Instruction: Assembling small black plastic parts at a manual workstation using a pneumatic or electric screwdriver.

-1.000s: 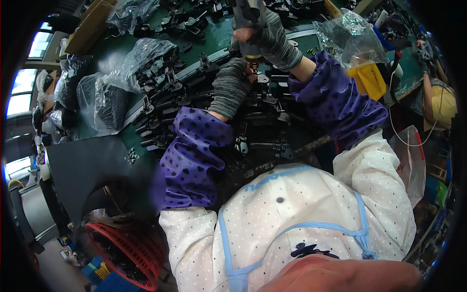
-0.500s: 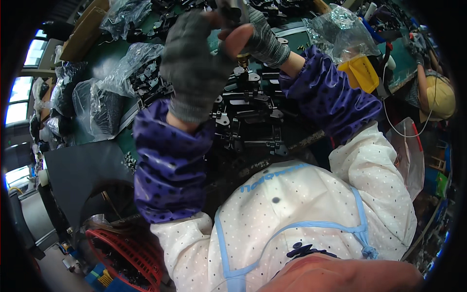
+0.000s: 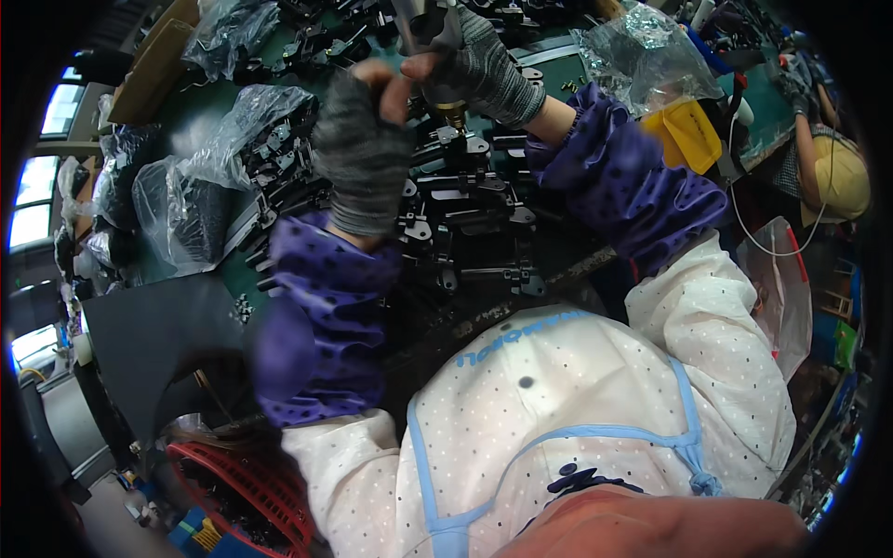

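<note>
My right hand, in a grey knitted fingerless glove, is closed round a grey power screwdriver near the top of the view. The tool's brass-coloured nose points down over the black metal hinge-like parts. Left of the tool, my left hand is raised in a matching glove, its fingers curled and the thumb near the fingertips. Whatever may be between those fingers is too small to make out. Both forearms wear purple spotted sleeves. Below the hands the black parts lie in rows.
Clear plastic bags with dark parts lie on the green table at left. A yellow bin and another plastic bag are at right. A red basket stands lower left. Another person works at far right.
My left hand has drawn away from the screwdriver, to the left and slightly down. My right hand and the tool have shifted slightly left, and the brass nose shows more fully.
</note>
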